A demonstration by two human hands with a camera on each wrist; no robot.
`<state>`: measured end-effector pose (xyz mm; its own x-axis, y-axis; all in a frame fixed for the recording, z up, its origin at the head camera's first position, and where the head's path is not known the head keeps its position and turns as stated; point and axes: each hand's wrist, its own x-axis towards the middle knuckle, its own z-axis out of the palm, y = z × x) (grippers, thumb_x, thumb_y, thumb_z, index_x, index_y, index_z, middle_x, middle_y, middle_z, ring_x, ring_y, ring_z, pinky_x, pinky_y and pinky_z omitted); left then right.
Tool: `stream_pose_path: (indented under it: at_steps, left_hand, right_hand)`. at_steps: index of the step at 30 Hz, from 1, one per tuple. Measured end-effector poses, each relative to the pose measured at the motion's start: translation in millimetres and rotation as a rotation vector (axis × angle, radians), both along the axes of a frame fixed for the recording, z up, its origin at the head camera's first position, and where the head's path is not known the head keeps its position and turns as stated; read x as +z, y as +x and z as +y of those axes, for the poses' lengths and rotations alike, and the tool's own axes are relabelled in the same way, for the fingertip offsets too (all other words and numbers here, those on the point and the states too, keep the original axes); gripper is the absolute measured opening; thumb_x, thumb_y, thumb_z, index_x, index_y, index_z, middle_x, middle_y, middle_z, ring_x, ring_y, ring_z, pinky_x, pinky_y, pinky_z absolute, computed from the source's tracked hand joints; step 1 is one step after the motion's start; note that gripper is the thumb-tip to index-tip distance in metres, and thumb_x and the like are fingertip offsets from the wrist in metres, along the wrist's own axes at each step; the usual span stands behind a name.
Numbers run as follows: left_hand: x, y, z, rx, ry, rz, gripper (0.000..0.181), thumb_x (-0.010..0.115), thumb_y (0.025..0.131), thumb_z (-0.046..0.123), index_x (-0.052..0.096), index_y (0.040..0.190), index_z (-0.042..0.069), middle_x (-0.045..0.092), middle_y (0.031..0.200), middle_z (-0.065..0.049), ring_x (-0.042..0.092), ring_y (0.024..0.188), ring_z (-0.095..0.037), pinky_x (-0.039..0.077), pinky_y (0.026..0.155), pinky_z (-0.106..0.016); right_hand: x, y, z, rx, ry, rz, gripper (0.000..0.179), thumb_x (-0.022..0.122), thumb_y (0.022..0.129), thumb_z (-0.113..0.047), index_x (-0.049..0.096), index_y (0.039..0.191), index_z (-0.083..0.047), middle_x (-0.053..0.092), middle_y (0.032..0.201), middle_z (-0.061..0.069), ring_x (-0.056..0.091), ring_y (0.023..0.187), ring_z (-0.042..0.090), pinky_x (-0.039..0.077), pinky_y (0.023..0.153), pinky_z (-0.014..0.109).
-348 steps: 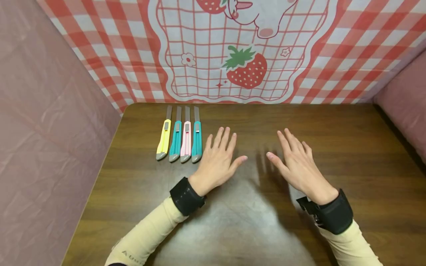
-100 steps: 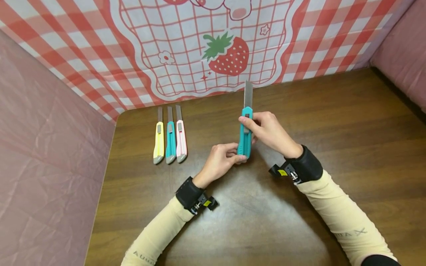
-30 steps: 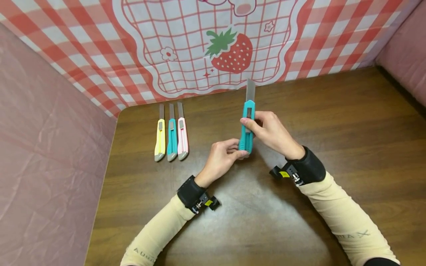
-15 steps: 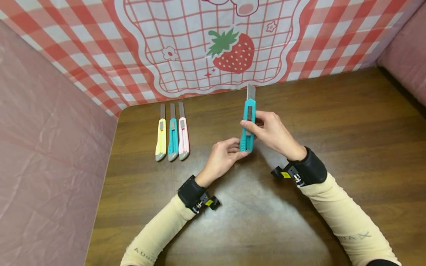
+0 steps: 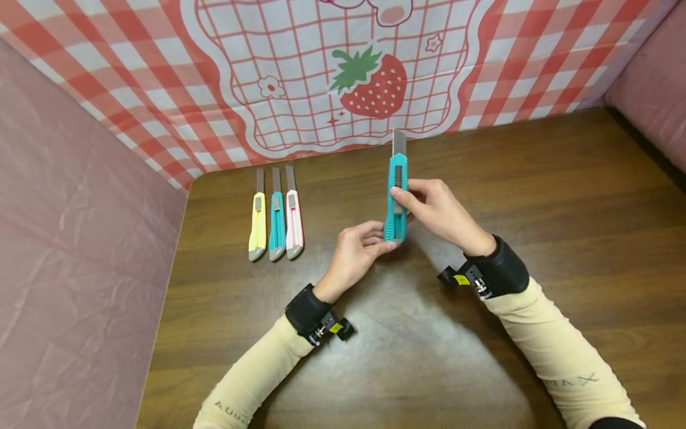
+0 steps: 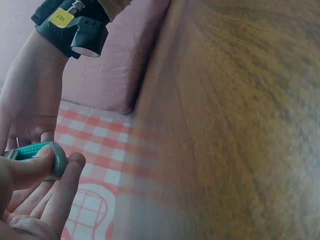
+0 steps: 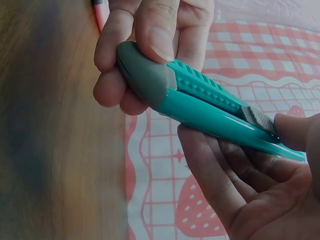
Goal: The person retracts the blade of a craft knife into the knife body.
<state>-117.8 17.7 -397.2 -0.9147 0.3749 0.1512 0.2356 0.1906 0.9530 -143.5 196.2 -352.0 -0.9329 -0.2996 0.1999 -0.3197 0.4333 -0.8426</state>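
Currently, a teal knife [image 5: 398, 173] is held up off the table [image 5: 402, 351], between 2 and 3 o'clock from the middle of the head view, its blade [image 5: 399, 143] partly out and pointing near 12 o'clock. The left hand [image 5: 352, 255], at 7 o'clock of the knife, pinches its grey end cap [image 7: 147, 75] between thumb and fingers. From between 3 and 4 o'clock, the right hand [image 5: 446, 210] grips the handle, fingers behind it and the thumb in front, its tip at the grey slider [image 7: 259, 120].

Well apart, toward 9 o'clock, 3 more knives lie side by side: a yellow knife [image 5: 258, 226], a 2nd teal knife [image 5: 277, 226] and a pink knife [image 5: 294, 226], all with blades out toward 12 o'clock. Beyond the table, at 12 o'clock, hangs a red-and-white checked cloth [image 5: 161, 71] with a strawberry [image 5: 383, 89]. Plain pink cloth [image 5: 80, 238] fills 9 o'clock. Black wristbands [image 5: 308, 310] sit over cream sleeves [image 5: 257, 369].
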Motion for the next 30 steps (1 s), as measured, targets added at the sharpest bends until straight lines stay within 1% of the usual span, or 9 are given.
stream_pose_path:
  at_steps: [1, 4, 5, 9, 12, 18, 20, 24, 30]
  left_hand:
    - [-5.3, -2.0, 0.0, 0.001, 0.004, -0.003, 0.025, 0.072, 0.077, -0.003, 0.064, 0.100, -0.007, 0.068, 0.088, -0.023, 0.066, 0.080, -0.020, 0.059, 0.073, -0.028]
    - [-20.0, -7.7, 0.0, 0.006, 0.014, -0.012, 0.027, 0.074, 0.076, 0.001, 0.065, 0.101, -0.004, 0.069, 0.088, -0.020, 0.065, 0.079, -0.016, 0.059, 0.073, -0.028]
    - [-20.9, -7.8, -0.4, 0.007, 0.012, -0.013, 0.027, 0.074, 0.076, 0.002, 0.065, 0.101, -0.003, 0.069, 0.088, -0.019, 0.065, 0.079, -0.014, 0.059, 0.073, -0.027]
    - [-21.2, -8.0, -1.2, 0.013, 0.002, -0.016, 0.026, 0.074, 0.076, 0.003, 0.066, 0.101, -0.001, 0.070, 0.088, -0.017, 0.065, 0.077, -0.010, 0.059, 0.072, -0.025]
    - [-20.8, -8.2, -2.2, 0.016, -0.005, -0.010, 0.025, 0.074, 0.077, 0.003, 0.066, 0.100, -0.001, 0.070, 0.087, -0.016, 0.065, 0.076, -0.008, 0.059, 0.071, -0.025]
    - [-18.5, -7.9, -3.5, 0.012, -0.021, -0.002, 0.024, 0.073, 0.077, 0.002, 0.066, 0.100, -0.001, 0.070, 0.087, -0.015, 0.064, 0.076, -0.007, 0.058, 0.071, -0.024]
    - [-17.9, -7.6, -3.8, 0.009, -0.025, -0.004, 0.024, 0.073, 0.077, 0.002, 0.066, 0.100, -0.001, 0.070, 0.086, -0.015, 0.064, 0.075, -0.007, 0.058, 0.070, -0.024]
    - [-16.9, -7.6, -3.7, -0.002, -0.028, -0.003, 0.024, 0.074, 0.077, 0.002, 0.066, 0.100, 0.000, 0.070, 0.086, -0.015, 0.065, 0.074, -0.007, 0.059, 0.069, -0.024]
    - [-15.8, -8.9, -3.6, -0.017, -0.015, -0.003, 0.025, 0.073, 0.077, 0.001, 0.065, 0.100, -0.002, 0.070, 0.086, -0.016, 0.065, 0.074, -0.008, 0.059, 0.068, -0.025]
  right_hand:
    - [-4.3, -2.2, 1.5, 0.005, -0.005, -0.006, 0.023, 0.053, 0.096, -0.022, 0.064, 0.095, -0.002, 0.065, 0.080, 0.012, 0.061, 0.066, 0.015, 0.058, 0.059, 0.030]
    - [-4.3, -2.1, 1.1, 0.011, -0.001, -0.018, 0.024, 0.053, 0.096, -0.023, 0.065, 0.094, -0.002, 0.065, 0.079, 0.011, 0.060, 0.065, 0.015, 0.059, 0.059, 0.037]
    - [-4.5, -2.4, 1.0, 0.011, 0.002, -0.019, 0.024, 0.053, 0.096, -0.023, 0.065, 0.093, -0.002, 0.065, 0.078, 0.011, 0.060, 0.065, 0.015, 0.059, 0.059, 0.038]
    - [-5.8, -3.7, 0.5, 0.017, 0.006, -0.019, 0.024, 0.054, 0.095, -0.023, 0.064, 0.091, -0.001, 0.065, 0.075, 0.012, 0.061, 0.063, 0.015, 0.059, 0.059, 0.043]
    - [-6.9, -4.2, -0.4, 0.022, 0.003, -0.017, 0.024, 0.054, 0.095, -0.022, 0.064, 0.089, -0.001, 0.065, 0.074, 0.012, 0.061, 0.063, 0.014, 0.059, 0.059, 0.045]
    - [-6.7, -3.8, -2.3, 0.020, 0.020, 0.006, 0.022, 0.055, 0.095, -0.021, 0.064, 0.088, -0.002, 0.065, 0.073, 0.010, 0.060, 0.062, 0.013, 0.057, 0.055, 0.029]
    - [-6.7, -3.8, -2.4, 0.022, 0.022, 0.010, 0.022, 0.056, 0.094, -0.021, 0.064, 0.087, -0.002, 0.065, 0.073, 0.010, 0.060, 0.062, 0.014, 0.055, 0.055, 0.026]
    - [-7.3, -3.2, -1.4, 0.022, 0.023, 0.007, 0.021, 0.056, 0.094, -0.021, 0.064, 0.087, -0.003, 0.065, 0.074, 0.010, 0.061, 0.063, 0.013, 0.056, 0.056, 0.030]
    - [-8.0, -1.3, -1.0, 0.028, 0.017, 0.012, 0.016, 0.059, 0.092, -0.016, 0.063, 0.093, -0.001, 0.067, 0.083, 0.012, 0.064, 0.073, 0.013, 0.056, 0.065, 0.034]
